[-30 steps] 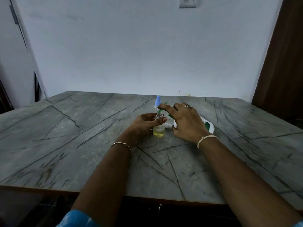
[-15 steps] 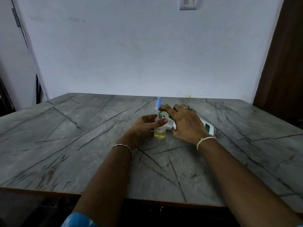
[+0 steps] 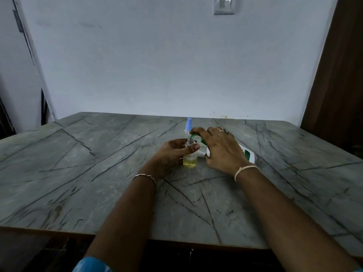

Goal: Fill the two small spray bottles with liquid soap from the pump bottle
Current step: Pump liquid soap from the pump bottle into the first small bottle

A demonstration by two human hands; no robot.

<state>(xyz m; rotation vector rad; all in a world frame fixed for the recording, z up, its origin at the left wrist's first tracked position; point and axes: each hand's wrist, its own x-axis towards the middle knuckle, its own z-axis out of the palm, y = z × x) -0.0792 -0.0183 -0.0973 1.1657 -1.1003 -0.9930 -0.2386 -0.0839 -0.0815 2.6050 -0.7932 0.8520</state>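
Note:
A small clear spray bottle (image 3: 190, 160) stands on the grey marble table (image 3: 98, 173), its top off, with yellow liquid in its lower part. My left hand (image 3: 172, 154) grips it around the neck and side. A second small bottle with a light blue spray top (image 3: 189, 124) stands right behind it. My right hand (image 3: 222, 150) rests on the white and green pump bottle (image 3: 248, 154), which tilts toward the open bottle. Its green spout (image 3: 191, 136) hangs just over the open neck, under my fingers.
The table's front edge (image 3: 137, 235) runs close to me. A white wall rises behind the table, with a switch plate (image 3: 224, 5) high up. A dark brown door (image 3: 337, 75) stands at the right.
My right fingers have curled down onto the green pump head over the open bottle. The left hand and both small bottles stay where they were.

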